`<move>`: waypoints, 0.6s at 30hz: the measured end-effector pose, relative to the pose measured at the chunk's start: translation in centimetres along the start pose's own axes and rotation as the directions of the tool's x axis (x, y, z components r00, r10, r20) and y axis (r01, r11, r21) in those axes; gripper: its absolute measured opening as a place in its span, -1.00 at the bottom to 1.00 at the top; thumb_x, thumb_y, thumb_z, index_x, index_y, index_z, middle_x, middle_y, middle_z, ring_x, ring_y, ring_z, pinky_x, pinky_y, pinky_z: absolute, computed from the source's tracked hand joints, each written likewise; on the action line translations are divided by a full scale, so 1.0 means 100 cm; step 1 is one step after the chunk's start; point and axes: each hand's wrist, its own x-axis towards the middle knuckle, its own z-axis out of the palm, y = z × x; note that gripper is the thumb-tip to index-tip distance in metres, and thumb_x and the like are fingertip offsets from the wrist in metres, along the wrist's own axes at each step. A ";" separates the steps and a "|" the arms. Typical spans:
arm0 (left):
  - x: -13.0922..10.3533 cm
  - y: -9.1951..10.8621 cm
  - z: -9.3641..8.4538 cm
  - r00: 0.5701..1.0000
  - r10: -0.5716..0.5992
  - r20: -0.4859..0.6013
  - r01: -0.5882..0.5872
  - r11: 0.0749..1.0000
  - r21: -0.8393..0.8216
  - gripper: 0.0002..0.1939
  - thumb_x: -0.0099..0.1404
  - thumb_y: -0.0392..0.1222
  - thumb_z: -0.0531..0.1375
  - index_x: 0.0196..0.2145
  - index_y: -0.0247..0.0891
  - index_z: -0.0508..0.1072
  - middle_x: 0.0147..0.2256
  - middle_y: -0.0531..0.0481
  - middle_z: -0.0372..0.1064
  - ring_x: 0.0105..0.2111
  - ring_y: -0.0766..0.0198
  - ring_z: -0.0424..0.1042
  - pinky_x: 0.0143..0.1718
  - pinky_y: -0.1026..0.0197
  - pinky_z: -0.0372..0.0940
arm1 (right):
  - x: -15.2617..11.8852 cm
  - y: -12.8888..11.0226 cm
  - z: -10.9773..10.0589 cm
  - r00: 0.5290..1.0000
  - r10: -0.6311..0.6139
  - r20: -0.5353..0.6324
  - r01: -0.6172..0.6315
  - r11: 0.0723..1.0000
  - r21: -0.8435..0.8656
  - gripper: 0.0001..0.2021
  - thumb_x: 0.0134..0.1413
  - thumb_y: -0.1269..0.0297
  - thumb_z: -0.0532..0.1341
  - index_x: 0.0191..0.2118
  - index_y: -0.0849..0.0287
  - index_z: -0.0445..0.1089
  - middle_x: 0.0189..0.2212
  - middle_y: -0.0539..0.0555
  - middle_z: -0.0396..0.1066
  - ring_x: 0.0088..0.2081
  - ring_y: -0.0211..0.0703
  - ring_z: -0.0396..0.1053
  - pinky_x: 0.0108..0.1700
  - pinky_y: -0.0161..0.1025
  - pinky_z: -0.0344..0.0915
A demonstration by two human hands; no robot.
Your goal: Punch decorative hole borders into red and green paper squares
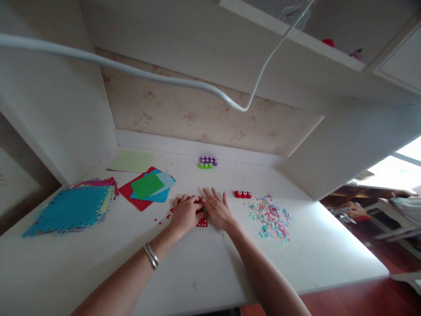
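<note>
My left hand (187, 213) is closed, its fingers curled over a small craft punch mostly hidden beneath them; only a bit of green shows between the hands. Under it lies a piece of red paper (203, 223) with punched holes along its edge. My right hand (217, 210) rests flat with fingers spread, its inner side against the punch and paper. Small red paper cut-outs (168, 216) are scattered beside my left hand.
Colored sheets (148, 186) and a stack of blue punched sheets (69, 208) lie left, with a pale green sheet (131, 161) behind. Purple and green punches (208, 161) stand at the back, red punches (243, 194) right, near a confetti pile (271, 219). A white cable (148, 73) hangs overhead.
</note>
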 end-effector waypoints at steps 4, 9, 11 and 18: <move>-0.001 0.003 -0.001 1.000 -0.022 0.002 0.022 1.000 0.003 -0.85 0.24 -0.08 0.27 -0.21 -0.03 0.57 -0.06 0.03 0.48 -0.04 0.03 0.30 -0.02 -0.09 0.07 | 0.003 0.003 -0.002 1.000 0.003 0.031 -0.003 1.000 -0.009 -0.45 0.41 -0.05 -0.29 0.31 -0.10 0.16 0.40 -0.12 -0.17 0.41 0.01 -0.42 0.31 0.24 -0.68; -0.002 0.005 -0.003 1.000 -0.030 -0.007 0.030 1.000 -0.004 -0.85 0.23 -0.07 0.28 -0.22 -0.02 0.58 -0.06 0.03 0.48 -0.03 0.02 0.29 0.00 -0.09 0.02 | 0.007 0.009 -0.004 0.998 0.012 0.060 -0.011 1.000 -0.021 -0.46 0.40 -0.07 -0.25 0.29 -0.08 0.19 0.40 -0.07 -0.19 0.41 0.05 -0.41 0.30 0.27 -0.66; -0.003 0.005 -0.004 1.000 -0.028 -0.009 0.028 1.000 -0.013 -0.85 0.23 -0.06 0.28 -0.22 -0.01 0.58 -0.08 0.03 0.48 -0.03 0.02 0.28 0.00 -0.09 0.01 | 0.008 0.012 -0.008 0.999 -0.001 0.054 0.001 1.000 -0.002 -0.45 0.40 -0.08 -0.23 0.28 -0.05 0.22 0.40 -0.02 -0.17 0.41 0.07 -0.38 0.31 0.27 -0.60; -0.002 0.004 -0.002 0.999 -0.017 -0.035 0.016 0.999 -0.031 -0.87 0.26 -0.05 0.24 -0.33 -0.05 0.59 -0.14 0.04 0.48 -0.05 0.04 0.28 -0.01 -0.10 -0.02 | 0.018 0.016 -0.059 0.981 -0.003 0.196 -0.017 0.995 0.098 -0.49 0.17 -0.13 0.16 0.06 0.11 0.46 -0.13 0.14 0.51 -0.23 -0.08 0.48 -0.18 -0.22 0.38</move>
